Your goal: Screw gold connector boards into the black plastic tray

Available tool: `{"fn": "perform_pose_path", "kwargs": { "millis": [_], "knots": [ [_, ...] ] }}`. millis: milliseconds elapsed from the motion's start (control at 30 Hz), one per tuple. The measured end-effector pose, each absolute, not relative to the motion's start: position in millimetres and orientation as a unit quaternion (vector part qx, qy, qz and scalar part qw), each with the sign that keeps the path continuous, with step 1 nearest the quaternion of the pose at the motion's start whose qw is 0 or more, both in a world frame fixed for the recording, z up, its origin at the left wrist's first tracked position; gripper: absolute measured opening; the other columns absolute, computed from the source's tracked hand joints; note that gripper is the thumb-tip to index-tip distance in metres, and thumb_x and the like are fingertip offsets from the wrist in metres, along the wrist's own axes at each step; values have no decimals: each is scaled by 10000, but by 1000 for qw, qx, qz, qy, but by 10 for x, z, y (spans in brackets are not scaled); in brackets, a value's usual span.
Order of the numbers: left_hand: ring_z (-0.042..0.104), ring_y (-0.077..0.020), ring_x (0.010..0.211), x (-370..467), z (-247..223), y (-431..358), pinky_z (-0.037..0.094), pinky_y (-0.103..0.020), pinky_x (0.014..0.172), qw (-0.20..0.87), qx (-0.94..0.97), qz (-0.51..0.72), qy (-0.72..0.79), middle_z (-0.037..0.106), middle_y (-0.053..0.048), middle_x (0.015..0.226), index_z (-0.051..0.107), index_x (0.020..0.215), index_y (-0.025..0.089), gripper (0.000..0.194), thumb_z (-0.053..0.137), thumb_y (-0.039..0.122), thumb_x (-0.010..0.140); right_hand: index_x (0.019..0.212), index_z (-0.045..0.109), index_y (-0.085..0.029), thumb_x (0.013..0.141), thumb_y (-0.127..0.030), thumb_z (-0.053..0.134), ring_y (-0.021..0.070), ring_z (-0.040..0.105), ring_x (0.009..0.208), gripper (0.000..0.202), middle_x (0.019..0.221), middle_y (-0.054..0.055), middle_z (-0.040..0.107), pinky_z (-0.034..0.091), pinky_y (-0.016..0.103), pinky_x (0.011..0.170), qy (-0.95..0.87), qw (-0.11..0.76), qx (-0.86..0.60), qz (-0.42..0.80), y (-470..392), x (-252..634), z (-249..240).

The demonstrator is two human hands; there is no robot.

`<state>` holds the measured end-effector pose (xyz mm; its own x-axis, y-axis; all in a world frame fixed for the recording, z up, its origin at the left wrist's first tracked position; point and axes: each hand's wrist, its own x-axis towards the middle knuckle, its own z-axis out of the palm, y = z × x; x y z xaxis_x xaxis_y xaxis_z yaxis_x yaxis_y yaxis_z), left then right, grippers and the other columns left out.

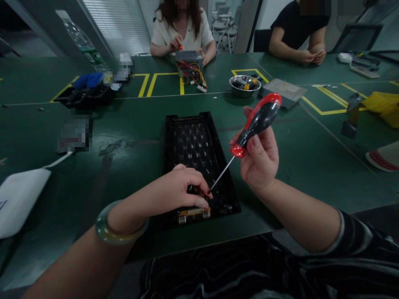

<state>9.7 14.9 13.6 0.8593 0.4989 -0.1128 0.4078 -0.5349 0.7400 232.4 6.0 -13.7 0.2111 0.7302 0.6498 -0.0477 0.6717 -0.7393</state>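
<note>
My right hand is wrapped round the red and black handle of a screwdriver. Its thin metal shaft slants down to the left. At the tip, my left hand has thumb and finger brought together; whatever lies between them is too small or hidden to make out. Both hands are over a black plastic panel with a patterned inner face, lying flat on the table. Just under my left thumb, near the panel's close edge, sits a small circuit board with metal ports.
Two people sit opposite, one with a power supply box trailing coloured wires. A metal bowl of tools and a grey plate lie beyond the panel. At left are a black tray, a plastic bottle and a white object.
</note>
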Motion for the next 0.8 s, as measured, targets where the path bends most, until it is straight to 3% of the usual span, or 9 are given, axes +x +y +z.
{"fn": "perform_pose_path", "kwargs": {
  "millis": [233, 667, 800],
  "knots": [
    [627, -188, 1022, 198, 93, 33, 256, -358, 944, 362, 893, 28, 265, 738, 48, 969, 800, 950, 322, 202, 830, 487, 838, 1280, 619, -362, 940, -516, 617, 151, 678, 774, 374, 1261, 23, 651, 608, 327, 671, -548, 732, -312, 256, 94, 2331, -114],
    [604, -189, 1055, 241, 68, -3, 231, -357, 941, 359, 889, 21, 283, 737, 85, 997, 760, 892, 272, 227, 858, 463, 816, 1277, 613, -351, 900, -408, 721, 132, 650, 777, 397, 1442, 9, 571, 615, 337, 659, -572, 691, -256, 360, -215, 2264, 1],
    [602, -201, 1098, 240, 76, -4, 222, -367, 961, 365, 887, 16, 282, 740, 81, 1031, 759, 911, 284, 211, 852, 453, 827, 1328, 571, -345, 896, -390, 732, 170, 661, 782, 463, 1189, 31, 670, 615, 371, 673, -598, 654, -255, 387, -284, 2286, -4]
  ]
}}
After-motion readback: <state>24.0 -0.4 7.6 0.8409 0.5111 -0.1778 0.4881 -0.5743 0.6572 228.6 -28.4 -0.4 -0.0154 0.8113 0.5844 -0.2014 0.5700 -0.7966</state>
